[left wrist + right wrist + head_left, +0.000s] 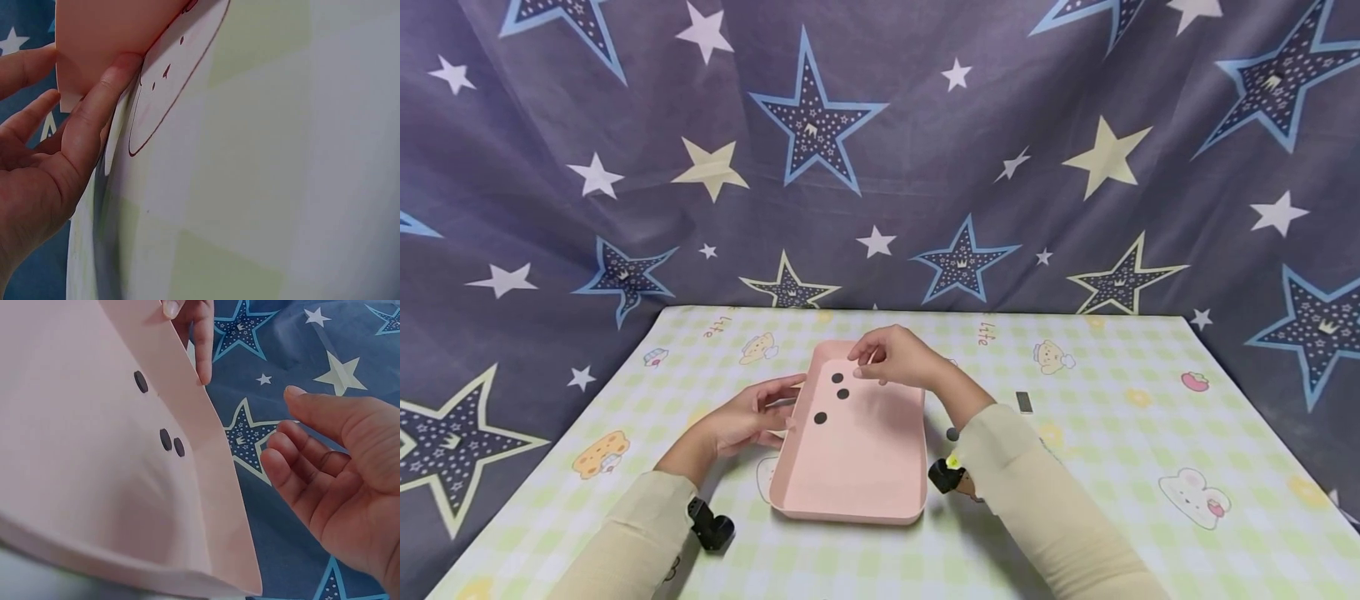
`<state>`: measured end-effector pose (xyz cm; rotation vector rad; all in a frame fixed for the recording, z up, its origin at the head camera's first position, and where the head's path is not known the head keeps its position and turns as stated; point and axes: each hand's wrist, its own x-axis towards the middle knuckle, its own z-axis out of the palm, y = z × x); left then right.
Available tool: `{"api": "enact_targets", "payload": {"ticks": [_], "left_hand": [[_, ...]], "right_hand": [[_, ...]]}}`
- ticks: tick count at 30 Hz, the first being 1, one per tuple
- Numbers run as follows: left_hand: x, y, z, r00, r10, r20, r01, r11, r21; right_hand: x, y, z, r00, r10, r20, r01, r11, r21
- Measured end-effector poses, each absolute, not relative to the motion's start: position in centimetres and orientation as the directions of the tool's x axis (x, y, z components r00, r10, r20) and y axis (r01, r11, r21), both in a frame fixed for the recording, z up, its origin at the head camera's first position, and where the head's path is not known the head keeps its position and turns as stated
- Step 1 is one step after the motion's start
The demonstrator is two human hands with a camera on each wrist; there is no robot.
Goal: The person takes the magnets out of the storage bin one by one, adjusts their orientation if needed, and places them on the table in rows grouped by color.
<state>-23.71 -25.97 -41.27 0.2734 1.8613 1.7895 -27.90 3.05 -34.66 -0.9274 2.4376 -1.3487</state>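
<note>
A shallow pink tray [857, 467] lies on the table, with three small black discs [821, 417] in its far left part. My left hand [748, 417] is at the tray's left side. In the left wrist view its fingertips [128, 60] touch the tray's outer wall and rim, fingers spread. Above the far end of the tray hovers my right hand [898, 358], thumb and fingers loosely bent. In the right wrist view, nothing shows between this hand's thumb [312, 407] and fingers, and it is apart from the tray.
On the table right of the tray lies a small dark rectangular piece [1024, 402]. A dark round piece [952, 434] shows beside the right sleeve. Black wrist cameras [711, 527] sit at both cuffs. A star-patterned curtain [910, 167] hangs behind the checked tablecloth [1120, 467].
</note>
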Motion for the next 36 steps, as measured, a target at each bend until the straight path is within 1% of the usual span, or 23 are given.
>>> {"api": "enact_targets", "payload": {"ticks": [7,15,21,30,36], "left_hand": [[-23.6,-25.9,-41.3,-0.833,0.498,-0.24,-0.226,0.09,0.97],[-23.6,-25.9,-41.3,-0.832,0.5,-0.24,-0.226,0.091,0.97],[-23.6,-25.9,-41.2,-0.832,0.502,-0.237,-0.223,0.088,0.971],[-23.7,-26.0,-41.5,-0.829,0.512,-0.227,-0.224,0.069,0.972],[-23.7,-26.1,-41.5,-0.83,0.509,-0.226,-0.219,0.074,0.973]], "right_hand": [[-28.2,2.0,-35.8,-0.793,-0.598,0.115,-0.399,0.369,-0.839],[-28.5,0.8,-37.3,-0.825,-0.556,0.099,-0.362,0.387,-0.848],[-28.8,0.0,-38.2,-0.823,-0.563,0.073,-0.328,0.366,-0.871],[-29.1,-0.1,-39.9,-0.824,-0.564,0.06,-0.364,0.444,-0.819],[-29.1,-0.2,-40.9,-0.825,-0.562,0.065,-0.378,0.461,-0.803]]}}
